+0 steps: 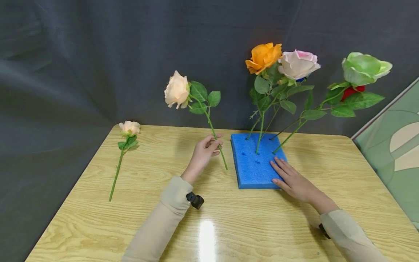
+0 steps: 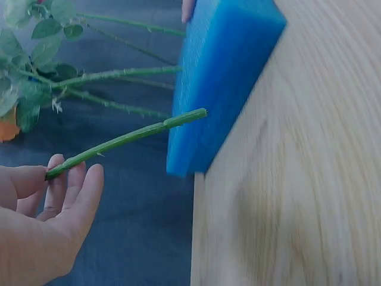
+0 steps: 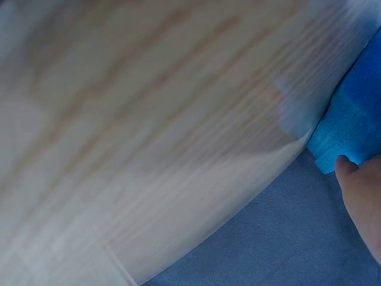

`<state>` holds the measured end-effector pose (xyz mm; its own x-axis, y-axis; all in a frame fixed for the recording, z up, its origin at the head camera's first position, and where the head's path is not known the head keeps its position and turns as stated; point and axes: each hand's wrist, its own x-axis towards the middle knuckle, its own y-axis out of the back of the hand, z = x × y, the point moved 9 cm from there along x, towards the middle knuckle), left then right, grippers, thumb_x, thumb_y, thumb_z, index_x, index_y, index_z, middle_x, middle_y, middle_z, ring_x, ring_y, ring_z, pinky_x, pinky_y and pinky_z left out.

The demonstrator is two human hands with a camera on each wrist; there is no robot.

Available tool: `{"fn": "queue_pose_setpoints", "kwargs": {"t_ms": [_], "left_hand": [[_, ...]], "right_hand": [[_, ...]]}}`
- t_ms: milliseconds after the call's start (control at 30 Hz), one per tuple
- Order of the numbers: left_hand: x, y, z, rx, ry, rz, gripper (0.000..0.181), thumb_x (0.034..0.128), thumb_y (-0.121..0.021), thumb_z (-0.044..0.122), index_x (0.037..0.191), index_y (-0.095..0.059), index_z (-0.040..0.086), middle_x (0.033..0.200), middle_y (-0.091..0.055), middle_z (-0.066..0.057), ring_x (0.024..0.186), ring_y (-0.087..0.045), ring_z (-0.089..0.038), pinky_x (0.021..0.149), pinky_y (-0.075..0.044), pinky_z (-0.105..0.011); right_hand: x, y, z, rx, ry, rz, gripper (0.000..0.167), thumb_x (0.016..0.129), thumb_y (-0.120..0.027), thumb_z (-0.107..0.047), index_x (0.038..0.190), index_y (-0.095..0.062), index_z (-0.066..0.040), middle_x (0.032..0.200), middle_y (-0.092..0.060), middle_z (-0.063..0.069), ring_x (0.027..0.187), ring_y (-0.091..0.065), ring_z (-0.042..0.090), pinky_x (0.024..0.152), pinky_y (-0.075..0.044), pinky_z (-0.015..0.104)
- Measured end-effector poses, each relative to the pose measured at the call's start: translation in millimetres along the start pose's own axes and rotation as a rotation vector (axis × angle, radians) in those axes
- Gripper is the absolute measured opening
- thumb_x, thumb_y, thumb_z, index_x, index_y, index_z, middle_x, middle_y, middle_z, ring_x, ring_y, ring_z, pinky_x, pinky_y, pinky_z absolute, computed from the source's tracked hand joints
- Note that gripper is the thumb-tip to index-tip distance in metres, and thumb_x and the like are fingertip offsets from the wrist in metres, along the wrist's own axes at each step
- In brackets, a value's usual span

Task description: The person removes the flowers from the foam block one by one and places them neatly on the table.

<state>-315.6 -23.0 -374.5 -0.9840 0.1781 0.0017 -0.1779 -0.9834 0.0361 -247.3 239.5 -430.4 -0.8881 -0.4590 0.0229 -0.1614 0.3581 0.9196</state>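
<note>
Left of the blue block point(image 1: 253, 175), the left hand point(image 1: 203, 150) pinches a rose point(image 1: 177, 91), likely for planting; aiming comes next. Right hand point(image 1: 296, 183), fingers point(image 1: 279, 170) straight, perhaps braces.

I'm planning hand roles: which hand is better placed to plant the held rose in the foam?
Probably the left hand: it pinches the rose; the right hand rests on the foam.

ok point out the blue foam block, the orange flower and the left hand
Blue foam block point(image 1: 253, 170): head view, bare top face
Orange flower point(image 1: 264, 58): head view, petals
Left hand point(image 1: 203, 152): head view, between wrist and fingers
</note>
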Motion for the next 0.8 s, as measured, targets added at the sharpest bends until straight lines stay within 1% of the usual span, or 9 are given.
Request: {"fn": "queue_pose_setpoints", "kwargs": {"t_ms": [67, 133, 233, 367, 467, 567, 667, 767, 800], "left_hand": [[-1.2, 7.9, -2.7, 0.014, 0.012, 0.008, 0.031, 0.1007, -0.048, 0.015, 0.129, -0.057, 0.008, 0.115, -0.063, -0.019, 0.104, -0.063, -0.026, 0.093, -0.055, -0.038], [-2.2, 15.4, -5.6, 0.020, 0.025, 0.010, 0.032, 0.1007, -0.048, 0.014, 0.131, -0.056, 0.008, 0.117, -0.062, -0.021, 0.105, -0.062, -0.027, 0.094, -0.055, -0.039], [-4.0, 25.7, -9.9, 0.031, 0.049, 0.001, 0.034, 0.1009, -0.047, 0.013, 0.134, -0.053, 0.008, 0.120, -0.060, -0.023, 0.106, -0.061, -0.030, 0.097, -0.052, -0.044], [-8.1, 39.5, -14.0, 0.071, 0.076, -0.013, 0.037, 0.1014, -0.046, 0.013, 0.138, -0.049, 0.007, 0.122, -0.059, -0.021, 0.104, -0.060, -0.024, 0.100, -0.050, -0.047], [-13.0, 52.0, -16.3, 0.106, 0.096, -0.002, 0.039, 0.1016, -0.046, 0.013, 0.140, -0.047, 0.007, 0.124, -0.058, -0.023, 0.102, -0.060, -0.020, 0.098, -0.052, -0.044], [-18.5, 65.5, -19.0, 0.139, 0.114, 0.017, 0.040, 0.1015, -0.046, 0.012, 0.142, -0.045, 0.007, 0.124, -0.057, -0.026, 0.103, -0.061, -0.024, 0.096, -0.054, -0.040], [-23.3, 79.7, -23.4, 0.169, 0.127, 0.028, 0.041, 0.1016, -0.045, 0.012, 0.142, -0.044, 0.006, 0.124, -0.058, -0.026, 0.109, -0.060, -0.031, 0.092, -0.056, -0.036], [-27.5, 94.4, -28.8, 0.198, 0.143, 0.034, 0.042, 0.1018, -0.045, 0.012, 0.143, -0.043, 0.005, 0.124, -0.058, -0.026, 0.109, -0.059, -0.031, 0.090, -0.057, -0.034], [-28.6, 99.2, -30.4, 0.210, 0.146, 0.036, 0.042, 0.1018, -0.045, 0.012, 0.143, -0.042, 0.005, 0.124, -0.058, -0.026, 0.107, -0.060, -0.030, 0.089, -0.057, -0.033]], "right_hand": [[0.0, 0, 0, 0.001, -0.005, -0.005, 0.063, 0.101, -0.047, -0.033, 0.152, -0.022, -0.006, 0.159, -0.015, 0.021, 0.148, -0.010, 0.039, 0.116, -0.019, 0.058], [0.2, -1, 1, 0.006, -0.010, -0.011, 0.063, 0.101, -0.047, -0.034, 0.152, -0.022, -0.007, 0.159, -0.014, 0.020, 0.148, -0.009, 0.039, 0.116, -0.019, 0.059], [0.4, -1, 2, 0.009, -0.012, -0.012, 0.063, 0.101, -0.047, -0.034, 0.152, -0.021, -0.007, 0.160, -0.014, 0.020, 0.148, -0.009, 0.039, 0.115, -0.020, 0.060], [0.9, -2, 4, 0.008, -0.020, -0.012, 0.063, 0.101, -0.046, -0.034, 0.153, -0.020, -0.008, 0.160, -0.013, 0.019, 0.148, -0.008, 0.038, 0.116, -0.019, 0.059], [0.9, -3, 5, 0.009, -0.026, -0.015, 0.063, 0.101, -0.045, -0.035, 0.153, -0.019, -0.009, 0.160, -0.012, 0.019, 0.149, -0.007, 0.038, 0.117, -0.017, 0.058], [0.1, -2, 3, 0.011, -0.020, -0.009, 0.063, 0.101, -0.045, -0.034, 0.153, -0.020, -0.009, 0.160, -0.013, 0.019, 0.148, -0.008, 0.038, 0.119, -0.015, 0.055], [-0.4, -2, 3, 0.011, -0.018, -0.002, 0.063, 0.101, -0.045, -0.034, 0.153, -0.020, -0.009, 0.160, -0.014, 0.019, 0.149, -0.008, 0.037, 0.120, -0.015, 0.053], [-0.3, -2, 3, -0.001, -0.015, 0.003, 0.063, 0.101, -0.045, -0.034, 0.153, -0.020, -0.009, 0.160, -0.014, 0.019, 0.149, -0.008, 0.037, 0.118, -0.017, 0.056], [-0.4, -2, 3, -0.002, -0.013, 0.006, 0.063, 0.101, -0.046, -0.034, 0.153, -0.020, -0.009, 0.160, -0.014, 0.019, 0.149, -0.009, 0.037, 0.117, -0.018, 0.057]]}}
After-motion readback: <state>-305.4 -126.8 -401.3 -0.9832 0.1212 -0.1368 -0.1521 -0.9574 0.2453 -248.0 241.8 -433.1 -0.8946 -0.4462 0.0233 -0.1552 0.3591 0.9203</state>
